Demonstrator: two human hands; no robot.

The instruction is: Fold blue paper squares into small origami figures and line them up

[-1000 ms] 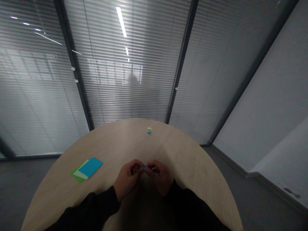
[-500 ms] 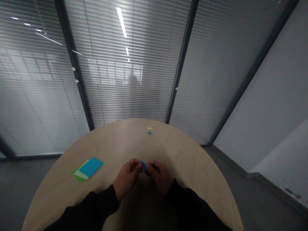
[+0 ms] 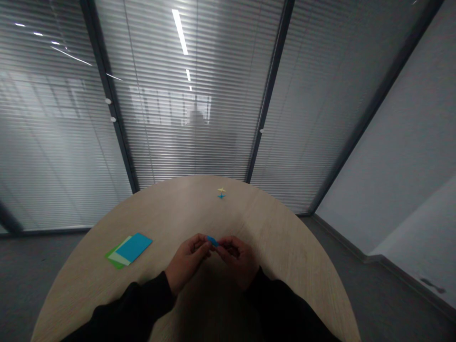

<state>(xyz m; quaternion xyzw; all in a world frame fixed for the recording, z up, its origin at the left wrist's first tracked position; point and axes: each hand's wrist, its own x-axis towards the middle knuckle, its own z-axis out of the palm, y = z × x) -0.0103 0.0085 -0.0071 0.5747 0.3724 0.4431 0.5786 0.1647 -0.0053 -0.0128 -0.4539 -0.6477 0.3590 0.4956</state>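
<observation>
Left hand (image 3: 187,261) and right hand (image 3: 238,261) pinch 1 blue piece (image 3: 213,241), with 3 overlapping sheets (image 3: 133,249) and 2 small figures (image 3: 221,195) apart.

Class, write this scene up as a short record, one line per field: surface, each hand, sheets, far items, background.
Surface: table with a curved edge
Left hand: pinches one end of a small blue piece
Right hand: fingers at the piece's other end
Sheets: blue sheet on top, overlapping a pale green sheet and a green sheet
Far items: small yellow shape, with a blue shape just nearer; whether they touch is unclear
Background: horizontal blinds
</observation>
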